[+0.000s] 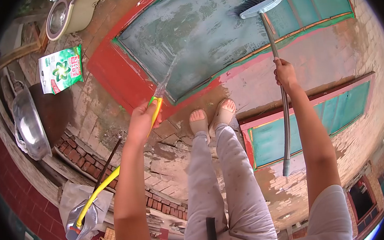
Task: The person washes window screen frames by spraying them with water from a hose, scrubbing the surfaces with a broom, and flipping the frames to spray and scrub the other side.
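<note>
My left hand (144, 121) is closed round the end of a yellow hose (99, 189), and a stream of water (167, 79) runs from it. That water lands on a red-framed screen panel (106, 66) with green-grey mesh, wet and streaked, in front of my feet. My right hand (285, 73) grips the metal handle of a long-handled brush (262, 7). Its dark bristles are over the panel's far right part, near a wooden strip; whether they touch the mesh I cannot tell.
A second red-framed panel (311, 119) is at the right. To the left are a green and white detergent bag (61, 70), a metal basin (31, 123) and a cream tub (73, 15). The hose passes a crumpled plastic bag (89, 214). Bricks (80, 158) edge the paving.
</note>
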`<state>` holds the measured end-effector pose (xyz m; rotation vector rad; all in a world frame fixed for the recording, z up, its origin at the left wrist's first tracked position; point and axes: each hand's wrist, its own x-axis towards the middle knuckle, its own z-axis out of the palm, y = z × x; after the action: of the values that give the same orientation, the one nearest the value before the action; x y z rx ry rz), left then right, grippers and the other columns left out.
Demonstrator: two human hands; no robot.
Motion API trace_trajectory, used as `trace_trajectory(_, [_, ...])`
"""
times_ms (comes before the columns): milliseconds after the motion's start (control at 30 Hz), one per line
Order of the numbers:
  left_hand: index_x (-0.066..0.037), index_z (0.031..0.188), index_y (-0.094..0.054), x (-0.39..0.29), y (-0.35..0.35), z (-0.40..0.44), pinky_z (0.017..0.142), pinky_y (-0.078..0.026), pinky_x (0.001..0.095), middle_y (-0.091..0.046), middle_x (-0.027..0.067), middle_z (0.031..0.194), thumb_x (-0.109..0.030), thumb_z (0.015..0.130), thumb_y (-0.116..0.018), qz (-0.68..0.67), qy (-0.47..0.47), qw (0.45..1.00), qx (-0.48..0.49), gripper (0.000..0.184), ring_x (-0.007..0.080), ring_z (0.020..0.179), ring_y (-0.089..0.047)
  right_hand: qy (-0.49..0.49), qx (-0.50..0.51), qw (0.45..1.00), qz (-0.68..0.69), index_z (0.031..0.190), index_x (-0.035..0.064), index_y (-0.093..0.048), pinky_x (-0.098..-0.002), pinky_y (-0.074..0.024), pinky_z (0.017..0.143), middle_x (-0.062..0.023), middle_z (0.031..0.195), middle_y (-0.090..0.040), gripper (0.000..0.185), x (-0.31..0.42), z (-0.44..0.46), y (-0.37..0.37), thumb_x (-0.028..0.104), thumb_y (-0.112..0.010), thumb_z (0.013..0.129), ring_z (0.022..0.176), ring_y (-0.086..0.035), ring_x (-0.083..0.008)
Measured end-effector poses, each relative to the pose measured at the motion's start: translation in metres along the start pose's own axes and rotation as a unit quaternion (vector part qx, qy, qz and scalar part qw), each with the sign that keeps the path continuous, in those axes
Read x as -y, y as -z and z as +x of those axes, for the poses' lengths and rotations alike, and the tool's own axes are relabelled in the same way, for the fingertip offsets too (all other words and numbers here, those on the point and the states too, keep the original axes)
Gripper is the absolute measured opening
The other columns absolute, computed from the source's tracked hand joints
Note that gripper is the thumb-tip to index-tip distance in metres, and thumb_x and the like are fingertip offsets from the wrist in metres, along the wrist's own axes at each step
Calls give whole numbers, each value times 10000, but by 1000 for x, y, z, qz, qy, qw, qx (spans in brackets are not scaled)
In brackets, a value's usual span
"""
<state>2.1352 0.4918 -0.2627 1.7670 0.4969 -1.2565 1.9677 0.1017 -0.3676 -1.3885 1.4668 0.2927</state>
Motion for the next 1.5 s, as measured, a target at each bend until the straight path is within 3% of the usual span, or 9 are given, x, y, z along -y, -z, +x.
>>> trace_trajectory(133, [-30,821,-552,-14,11,-6,476,-366,226,-527,28,600,-288,940,-490,-31,-6,999,-4,291,91,514,-472,-22,84,993,-81,793,15,-511,-321,-394,356,-72,545,-479,375,-67,-54,-76,352,-419,926,401,-471,-167])
trace_trajectory(167, [-31,823,-552,-17,14,-6,475,-365,226,-527,29,600,-289,940,-491,-35,-11,999,-1,290,91,514,-473,-39,157,984,-81,1044,24,-553,-289,-335,335,-27,535,-436,353,-86,-73,-95,342,-443,939,380,-409,-124])
trace_trajectory(300, [-32,827,-554,-28,27,-2,474,-362,224,-528,29,598,-287,941,-490,-38,-18,999,4,287,90,511,-472,235,249,915,-216,961,8,-586,-342,-418,444,-117,595,-535,323,-141,-134,-158,309,-476,919,441,-483,-182])
trace_trajectory(433, [-27,826,-554,-50,33,-9,477,-366,224,-529,31,597,-279,944,-484,-33,-18,999,6,286,91,506,-471,65,315,908,-267,1024,-9,-601,-405,-469,645,-209,741,-613,354,-39,-109,-121,294,-484,881,666,-591,-342])
trace_trajectory(500, [-24,825,-554,-56,37,-14,480,-371,225,-531,32,597,-271,946,-480,-25,-47,998,16,285,90,504,-470,-18,237,955,-180,1026,17,-616,-279,-381,385,-43,612,-521,395,28,-94,-82,367,-489,894,446,-467,-118])
trace_trajectory(767, [-17,835,-559,-83,42,-51,493,-393,225,-555,44,612,-243,953,-463,-24,-115,992,45,273,91,526,-502,-47,19,998,42,924,0,-557,-293,-356,380,-43,578,-481,387,109,21,-61,347,-389,954,415,-410,-144])
trace_trajectory(967, [-24,851,-573,-89,36,-53,501,-386,210,-559,27,623,-236,953,-471,-16,-100,993,54,256,75,532,-492,39,258,950,-170,983,-52,-593,-395,-514,620,-257,782,-619,433,48,-93,-209,348,-449,905,575,-619,-345])
trace_trajectory(1100, [-26,857,-578,-97,32,-63,512,-384,206,-559,21,627,-236,948,-491,22,-118,992,33,245,67,542,-486,109,368,893,-235,989,-43,-595,-397,-488,552,-202,669,-591,453,38,-87,-240,376,-443,911,477,-572,-300])
trace_trajectory(1500, [-2,836,-567,-122,11,-124,534,-406,229,-565,50,655,-261,932,-525,36,-127,991,-8,279,97,570,-504,-60,-6,993,104,912,-10,-560,-302,-344,378,-45,587,-479,358,137,120,80,323,-430,934,410,-418,-146])
